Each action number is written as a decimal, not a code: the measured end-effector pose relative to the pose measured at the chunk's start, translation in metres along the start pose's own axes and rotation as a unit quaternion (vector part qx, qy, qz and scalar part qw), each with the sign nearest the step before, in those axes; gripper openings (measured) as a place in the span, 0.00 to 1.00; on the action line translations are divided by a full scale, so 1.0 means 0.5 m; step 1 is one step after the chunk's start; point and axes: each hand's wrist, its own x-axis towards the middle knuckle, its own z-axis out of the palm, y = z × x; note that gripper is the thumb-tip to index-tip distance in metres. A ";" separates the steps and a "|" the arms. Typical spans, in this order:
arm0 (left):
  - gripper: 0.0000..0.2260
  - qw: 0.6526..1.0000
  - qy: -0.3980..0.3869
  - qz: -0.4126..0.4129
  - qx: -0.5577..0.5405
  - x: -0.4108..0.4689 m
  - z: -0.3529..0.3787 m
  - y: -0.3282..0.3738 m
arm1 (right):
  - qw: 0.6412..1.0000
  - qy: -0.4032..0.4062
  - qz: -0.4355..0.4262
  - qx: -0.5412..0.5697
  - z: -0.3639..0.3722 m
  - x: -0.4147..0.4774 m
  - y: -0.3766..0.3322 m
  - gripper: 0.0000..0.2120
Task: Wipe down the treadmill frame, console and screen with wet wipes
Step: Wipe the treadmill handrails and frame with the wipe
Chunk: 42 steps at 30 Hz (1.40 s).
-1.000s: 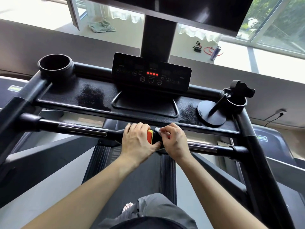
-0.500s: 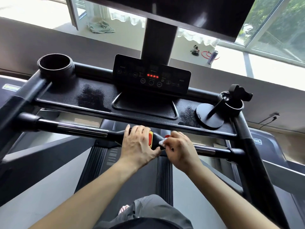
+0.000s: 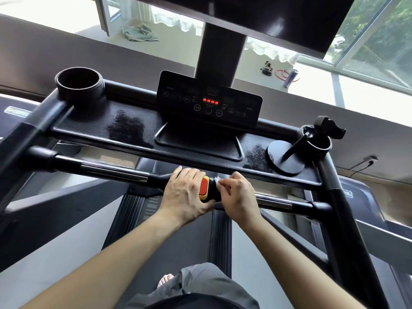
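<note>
Nearest, the left hand curls over the front handlebar, gripping it beside the red stop button. Just right of that button, the right hand pinches a small white wet wipe against the bar. The wipe looks limp, light and damp, so it probably works best bunched in the fingertips and pressed onto the rigid tube. Beyond lie the console tray, the control panel, then the screen overhead

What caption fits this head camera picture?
Left hand grips the treadmill handlebar while right hand rubs a wet wipe beside the red button.
</note>
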 end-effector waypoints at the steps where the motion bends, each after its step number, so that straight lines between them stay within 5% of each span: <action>1: 0.34 1.000 -0.002 0.005 -0.002 0.002 -0.003 -0.005 | 1.000 0.000 0.013 0.004 0.009 0.020 -0.006 0.10; 11: 0.41 0.997 -0.062 0.024 -0.024 0.005 -0.010 -0.036 | 0.997 -0.001 -0.078 0.001 0.006 -0.046 0.008 0.09; 18: 0.37 0.996 -0.079 0.026 -0.022 0.006 -0.019 -0.033 | 0.997 0.054 0.020 0.048 0.048 0.052 -0.024 0.08; 25: 0.39 0.997 -0.073 0.026 -0.024 0.004 -0.013 -0.038 | 0.985 0.021 -0.174 0.002 0.021 -0.049 -0.003 0.05; 30: 0.45 0.997 -0.075 0.019 -0.013 0.004 -0.019 -0.033 | 0.996 0.073 -0.034 0.028 0.038 0.037 0.007 0.06; 36: 0.40 0.998 -0.053 0.025 0.010 0.004 -0.018 -0.029 | 0.993 0.051 -0.102 0.028 0.012 -0.081 0.003 0.07; 42: 0.35 0.998 -0.057 0.029 0.007 0.008 -0.023 -0.032 | 0.990 0.116 0.029 0.079 0.000 -0.142 0.051 0.05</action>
